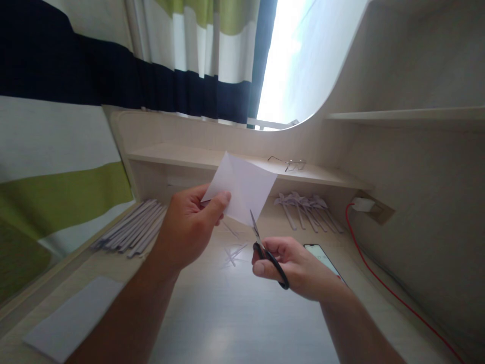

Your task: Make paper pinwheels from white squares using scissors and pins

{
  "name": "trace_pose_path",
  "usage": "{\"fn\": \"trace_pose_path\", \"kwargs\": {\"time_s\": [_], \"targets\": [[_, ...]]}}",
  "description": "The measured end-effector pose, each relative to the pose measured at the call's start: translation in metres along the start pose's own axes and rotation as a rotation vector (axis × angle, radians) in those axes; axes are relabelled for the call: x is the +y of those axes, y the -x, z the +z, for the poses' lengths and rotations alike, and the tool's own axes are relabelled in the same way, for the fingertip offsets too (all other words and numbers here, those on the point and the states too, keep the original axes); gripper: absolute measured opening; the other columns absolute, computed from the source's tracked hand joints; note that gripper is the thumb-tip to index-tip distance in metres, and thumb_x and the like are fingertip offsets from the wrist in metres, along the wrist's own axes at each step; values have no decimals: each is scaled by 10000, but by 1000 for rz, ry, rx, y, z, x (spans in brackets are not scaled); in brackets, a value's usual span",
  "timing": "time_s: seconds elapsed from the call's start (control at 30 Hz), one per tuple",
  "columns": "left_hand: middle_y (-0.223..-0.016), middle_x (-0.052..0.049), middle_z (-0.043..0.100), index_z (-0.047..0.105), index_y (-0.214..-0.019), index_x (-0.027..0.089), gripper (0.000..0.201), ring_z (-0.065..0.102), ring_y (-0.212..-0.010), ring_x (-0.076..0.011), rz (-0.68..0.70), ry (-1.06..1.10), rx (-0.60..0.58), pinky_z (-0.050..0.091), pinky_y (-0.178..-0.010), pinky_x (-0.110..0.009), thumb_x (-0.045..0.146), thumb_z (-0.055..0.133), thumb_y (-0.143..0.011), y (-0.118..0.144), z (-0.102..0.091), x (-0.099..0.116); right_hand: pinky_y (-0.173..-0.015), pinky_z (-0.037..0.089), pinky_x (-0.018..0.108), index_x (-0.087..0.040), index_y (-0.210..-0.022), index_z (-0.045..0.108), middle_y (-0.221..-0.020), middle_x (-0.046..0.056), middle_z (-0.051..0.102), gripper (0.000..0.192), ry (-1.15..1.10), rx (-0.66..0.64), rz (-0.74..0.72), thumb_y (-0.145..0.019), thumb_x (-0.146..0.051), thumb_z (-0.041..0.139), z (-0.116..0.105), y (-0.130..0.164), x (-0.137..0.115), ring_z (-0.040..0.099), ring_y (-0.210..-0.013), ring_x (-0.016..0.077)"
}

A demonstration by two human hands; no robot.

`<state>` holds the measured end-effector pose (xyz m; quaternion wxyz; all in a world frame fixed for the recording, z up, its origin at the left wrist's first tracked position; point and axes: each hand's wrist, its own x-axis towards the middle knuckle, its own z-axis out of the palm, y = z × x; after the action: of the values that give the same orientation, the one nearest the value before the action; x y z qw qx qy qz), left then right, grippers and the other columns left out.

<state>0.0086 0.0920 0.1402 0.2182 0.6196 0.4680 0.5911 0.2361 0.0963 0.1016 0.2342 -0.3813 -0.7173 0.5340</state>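
Note:
My left hand (195, 222) pinches a square of white paper (252, 182) by its left corner, thumb on top. A crease runs down the paper, which is held up above the desk. My right hand (291, 265) is closed around the black handles of a pair of scissors (271, 258). The blades point up and lie at the paper's lower corner; whether they are cutting into it I cannot tell. Below the paper, thin white paper strips (233, 255) lie on the desk.
Rolled paper sticks (132, 227) lie at the left, near a stack of white paper (76, 316). Several paper pinwheels (303, 205) lie under the shelf (322, 177), with eyeglasses (295, 165) on it. A phone (322, 255) and a red cable (379, 283) are at the right.

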Motion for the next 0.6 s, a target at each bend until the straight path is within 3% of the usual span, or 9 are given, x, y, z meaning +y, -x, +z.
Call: {"fn": "trace_pose_path", "kwargs": {"time_s": [0.6], "targets": [[-553, 50, 533, 569, -631, 178, 342, 481, -523, -99, -1, 8, -6, 355, -496, -226, 339, 630, -926, -1, 0, -3, -540, 308, 226, -150, -785, 632, -686, -32, 511, 387, -28, 6, -18, -848, -497, 791, 1, -1, 0, 410, -620, 95]]}}
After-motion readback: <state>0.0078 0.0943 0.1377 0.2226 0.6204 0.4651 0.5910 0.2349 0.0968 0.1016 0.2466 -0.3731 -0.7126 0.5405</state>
